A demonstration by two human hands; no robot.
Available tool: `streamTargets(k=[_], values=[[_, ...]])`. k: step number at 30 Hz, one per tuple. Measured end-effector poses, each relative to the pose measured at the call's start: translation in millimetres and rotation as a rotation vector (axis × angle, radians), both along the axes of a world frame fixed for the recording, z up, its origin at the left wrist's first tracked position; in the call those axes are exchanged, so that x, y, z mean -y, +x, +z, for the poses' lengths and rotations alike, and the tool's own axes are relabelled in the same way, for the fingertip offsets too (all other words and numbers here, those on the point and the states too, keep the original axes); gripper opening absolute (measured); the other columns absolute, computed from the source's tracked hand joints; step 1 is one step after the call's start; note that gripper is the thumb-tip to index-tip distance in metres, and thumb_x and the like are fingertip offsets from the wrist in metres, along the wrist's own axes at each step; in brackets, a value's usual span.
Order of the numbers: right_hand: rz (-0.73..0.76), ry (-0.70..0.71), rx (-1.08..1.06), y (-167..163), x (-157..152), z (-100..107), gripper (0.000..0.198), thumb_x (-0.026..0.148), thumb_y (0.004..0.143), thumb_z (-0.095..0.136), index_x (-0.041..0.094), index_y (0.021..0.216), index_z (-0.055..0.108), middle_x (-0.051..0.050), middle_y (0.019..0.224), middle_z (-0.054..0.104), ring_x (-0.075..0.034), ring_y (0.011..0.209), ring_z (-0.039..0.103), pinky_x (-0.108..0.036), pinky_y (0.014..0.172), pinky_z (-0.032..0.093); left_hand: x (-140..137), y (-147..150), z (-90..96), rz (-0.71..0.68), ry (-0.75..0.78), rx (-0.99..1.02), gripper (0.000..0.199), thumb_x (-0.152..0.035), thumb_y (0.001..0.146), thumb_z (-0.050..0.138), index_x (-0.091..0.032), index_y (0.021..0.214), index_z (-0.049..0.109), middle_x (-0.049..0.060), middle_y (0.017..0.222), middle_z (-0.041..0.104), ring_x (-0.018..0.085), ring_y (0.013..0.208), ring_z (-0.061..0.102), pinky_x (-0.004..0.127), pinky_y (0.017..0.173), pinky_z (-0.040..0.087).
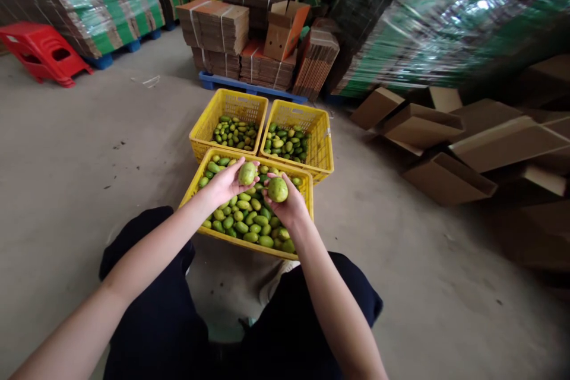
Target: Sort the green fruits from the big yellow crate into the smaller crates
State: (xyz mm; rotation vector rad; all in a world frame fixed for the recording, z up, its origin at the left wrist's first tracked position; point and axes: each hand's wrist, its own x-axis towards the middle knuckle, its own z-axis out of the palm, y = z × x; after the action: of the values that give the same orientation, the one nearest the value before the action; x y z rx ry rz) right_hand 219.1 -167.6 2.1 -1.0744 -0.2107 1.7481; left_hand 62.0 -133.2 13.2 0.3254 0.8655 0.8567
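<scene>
Above the front yellow crate (246, 243), my left hand (226, 183) has its fingers curled round a yellow-green oval fruit (247, 173). A similar, rounder green fruit (278, 189) with small dark specks lies in the grip of my right hand (291, 205). The two hands are close together but apart. Below them, the crate is filled with many loose green and yellowish oval fruits (241, 227); their exact kind is not clear. My hands and forearms hide part of the crate's contents.
Behind stand two more yellow crates, left (200, 141) and right (327, 148), partly filled with similar fruit. Farther back, bundled flat cardboard (214, 27) sits on a blue pallet (249, 86). Open cardboard boxes (449, 184) pile up at right; a red stool (48, 53) stands left.
</scene>
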Motion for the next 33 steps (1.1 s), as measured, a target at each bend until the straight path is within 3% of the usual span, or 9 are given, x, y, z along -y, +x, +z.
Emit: streamTargets(k=[3,6,9,13,20,23,27,30,33], values=[[0.036,0.034,-0.042,0,2,1,0.024,0.039,0.088,0.056,0.017,0.08,0.062,-0.003,0.064,0.068,-0.011,0.047,0.056,-0.019,0.038,0.042,0,0,1.9,-0.029,-0.055,0.028,0.029,-0.032,0.098,0.048,-0.012,0.088,0.066,0.002,0.063,0.063,0.007,0.045,0.056,0.013,0.037,0.044],[0.033,0.083,-0.025,-1,2,-2,0.018,0.028,0.072,0.073,0.018,0.074,0.058,-0.001,0.066,0.067,-0.009,0.047,0.054,-0.017,0.035,0.037,1,1,6.7,-0.002,-0.038,0.044,0.014,-0.022,0.089,0.063,-0.014,0.077,0.061,-0.001,0.064,0.06,0.001,0.037,0.044,0.008,0.03,0.03],[0.009,0.134,0.012,-2,2,-5,0.024,0.015,0.06,0.078,0.02,0.07,0.056,0.004,0.06,0.061,-0.01,0.049,0.056,-0.016,0.033,0.034,1,1,8.9,0.039,-0.024,0.024,0.013,-0.011,0.086,0.062,-0.013,0.074,0.059,-0.001,0.065,0.061,0.0,0.039,0.046,0.007,0.034,0.034],[-0.02,0.041,0.014,-1,1,-9,0.011,0.02,0.072,0.07,0.02,0.072,0.059,0.002,0.059,0.063,-0.01,0.048,0.057,-0.018,0.039,0.045,-1,1,1.9,0.021,-0.037,0.001,0.024,-0.021,0.094,0.052,-0.012,0.073,0.06,0.001,0.061,0.062,0.007,0.046,0.057,0.014,0.04,0.047],[-0.018,-0.068,-0.064,1,1,-8,0.011,0.028,0.085,0.056,0.02,0.079,0.06,-0.002,0.061,0.067,-0.013,0.048,0.06,-0.021,0.042,0.051,-1,2,-7.2,0.011,-0.128,0.027,0.029,-0.028,0.097,0.048,-0.008,0.084,0.065,0.008,0.067,0.067,0.01,0.046,0.06,0.017,0.039,0.048],[-0.007,-0.062,-0.068,0,2,-4,0.01,0.029,0.082,0.061,0.021,0.077,0.06,-0.002,0.063,0.067,-0.014,0.051,0.061,-0.019,0.039,0.049,0,3,-1.4,-0.006,-0.109,0.004,0.025,-0.029,0.093,0.055,-0.011,0.078,0.061,0.003,0.063,0.062,0.007,0.039,0.052,0.014,0.032,0.039],[-0.027,-0.009,-0.049,-1,2,-3,0.014,0.01,0.07,0.067,0.02,0.072,0.058,0.001,0.059,0.063,-0.01,0.048,0.055,-0.015,0.035,0.042,1,3,2.2,0.028,-0.049,-0.018,0.014,-0.006,0.083,0.06,-0.013,0.072,0.054,0.0,0.062,0.058,0.0,0.035,0.042,0.007,0.031,0.026],[-0.039,-0.03,-0.046,0,0,-7,0.008,0.02,0.078,0.063,0.021,0.073,0.057,-0.001,0.062,0.066,-0.01,0.047,0.055,-0.016,0.036,0.043,0,1,-0.8,-0.011,-0.062,0.013,0.013,-0.013,0.084,0.053,-0.012,0.071,0.055,0.001,0.06,0.058,0.002,0.035,0.042,0.01,0.03,0.028],[-0.076,-0.058,-0.062,0,-2,-11,0.014,0.03,0.086,0.056,0.021,0.076,0.058,-0.003,0.065,0.07,-0.011,0.045,0.055,-0.016,0.035,0.042,-1,-2,-4.0,-0.066,-0.052,0.024,0.016,-0.018,0.084,0.049,-0.011,0.074,0.06,0.004,0.061,0.061,0.004,0.033,0.041,0.013,0.027,0.024]])
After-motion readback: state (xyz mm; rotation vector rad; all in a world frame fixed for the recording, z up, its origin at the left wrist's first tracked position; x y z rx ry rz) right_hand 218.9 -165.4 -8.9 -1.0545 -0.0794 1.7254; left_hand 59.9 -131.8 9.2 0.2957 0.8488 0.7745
